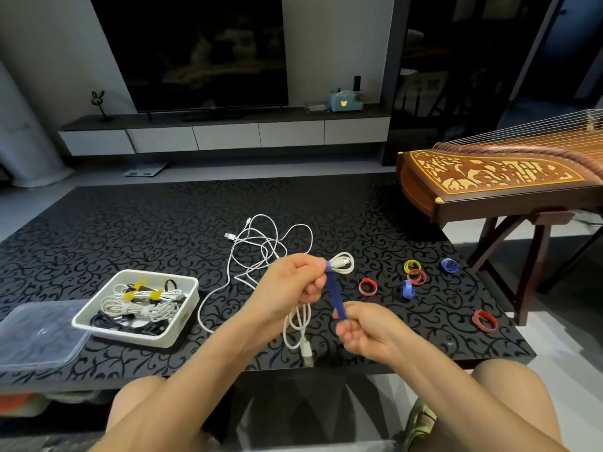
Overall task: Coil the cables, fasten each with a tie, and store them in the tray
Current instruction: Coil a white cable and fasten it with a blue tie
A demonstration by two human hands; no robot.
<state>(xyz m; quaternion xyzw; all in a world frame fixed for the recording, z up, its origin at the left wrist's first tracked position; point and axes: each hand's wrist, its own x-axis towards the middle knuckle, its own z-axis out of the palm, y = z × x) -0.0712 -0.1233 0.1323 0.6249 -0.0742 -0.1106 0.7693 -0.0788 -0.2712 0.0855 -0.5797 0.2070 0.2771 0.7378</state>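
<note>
My left hand (295, 282) grips a coiled white cable (342, 264) above the table; its loops stick out past my fingers and hang down below my wrist. A blue tie (336, 296) is wrapped round the coil's top, and my right hand (365, 331) pinches its free end. Behind my hands a loose white cable (257, 249) lies tangled on the table. At the left, the white tray (182, 318) holds several tied white and black cables.
Spare ties lie to the right: red (368, 286), yellow (411, 265), blue (449, 265), and another red one (484, 320) near the table edge. A clear lid (36, 334) sits left of the tray. A wooden zither (502, 177) on a stand is at the far right.
</note>
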